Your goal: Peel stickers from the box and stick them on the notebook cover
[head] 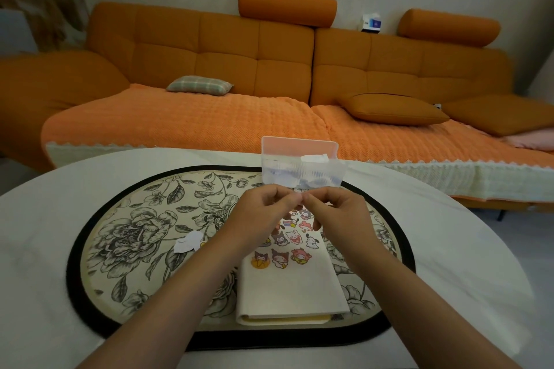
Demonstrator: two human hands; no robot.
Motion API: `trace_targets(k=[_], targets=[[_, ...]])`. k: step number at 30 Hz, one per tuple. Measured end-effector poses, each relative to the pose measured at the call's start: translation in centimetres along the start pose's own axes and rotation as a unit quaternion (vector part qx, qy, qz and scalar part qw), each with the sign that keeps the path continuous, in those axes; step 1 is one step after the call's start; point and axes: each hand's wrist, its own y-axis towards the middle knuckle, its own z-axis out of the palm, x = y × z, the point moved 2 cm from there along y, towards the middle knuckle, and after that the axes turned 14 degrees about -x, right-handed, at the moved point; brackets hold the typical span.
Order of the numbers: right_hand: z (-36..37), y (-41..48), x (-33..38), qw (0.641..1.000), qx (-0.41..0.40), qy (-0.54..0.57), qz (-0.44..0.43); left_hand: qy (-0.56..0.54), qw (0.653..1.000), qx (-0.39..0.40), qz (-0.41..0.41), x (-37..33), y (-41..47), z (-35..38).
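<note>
A cream notebook (292, 287) lies on the floral mat, its far half covered with several cartoon stickers (289, 238). Behind it stands an open clear sticker box (301, 169) with a pink lid, holding white sticker sheets. My left hand (263, 208) and my right hand (335, 210) meet above the notebook's far end, just in front of the box. Together their fingertips pinch a small white sticker piece (299, 196), mostly hidden by the fingers.
Peeled white backing scraps (189, 243) lie on the oval floral mat (135, 237) left of the notebook. The mat sits on a white round table (39, 249). An orange sofa (209, 69) with cushions stands behind the table.
</note>
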Motion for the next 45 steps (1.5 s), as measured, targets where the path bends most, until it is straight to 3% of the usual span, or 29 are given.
trace_targets(k=[5, 8, 13, 20, 26, 29, 32, 35, 40, 45], targets=[[1.2, 0.1, -0.2, 1.000, 0.009, -0.013, 0.011, 0.058, 0.997, -0.038, 0.023, 0.3, 0.8, -0.7], [1.8, 0.7, -0.4, 0.999, -0.009, -0.021, 0.036, 0.165, 0.982, -0.063, 0.068, 0.7, 1.4, -1.8], [2.9, 3.2, 0.3, 0.997, -0.059, -0.037, 0.013, 0.217, 0.970, -0.093, 0.051, 1.3, 2.4, -3.9], [6.8, 10.1, 1.2, 0.961, -0.087, -0.228, -0.128, 0.231, 0.970, -0.064, 0.030, 2.2, 3.2, -4.9], [9.3, 12.9, 0.8, 0.899, -0.013, -0.410, -0.153, 0.247, 0.968, -0.045, 0.021, 2.7, 3.5, -5.3], [9.0, 11.6, 1.4, 0.903, -0.006, -0.394, -0.173, 0.231, 0.972, -0.042, 0.015, 2.3, 3.3, -5.3], [8.1, 8.5, 2.0, 0.932, 0.007, -0.298, -0.205, 0.196, 0.979, -0.047, 0.003, 1.5, 2.9, -5.2], [6.7, 4.7, 2.5, 0.939, 0.030, -0.245, -0.241, 0.154, 0.987, -0.049, -0.019, 0.8, 2.5, -4.9], [4.0, 0.6, 2.1, 0.903, 0.061, -0.285, -0.316, 0.108, 0.992, -0.023, -0.054, 0.2, 1.7, -4.2], [3.0, -0.3, 1.3, 0.872, 0.017, -0.299, -0.388, 0.089, 0.993, 0.010, -0.078, 0.1, 0.8, -3.3]])
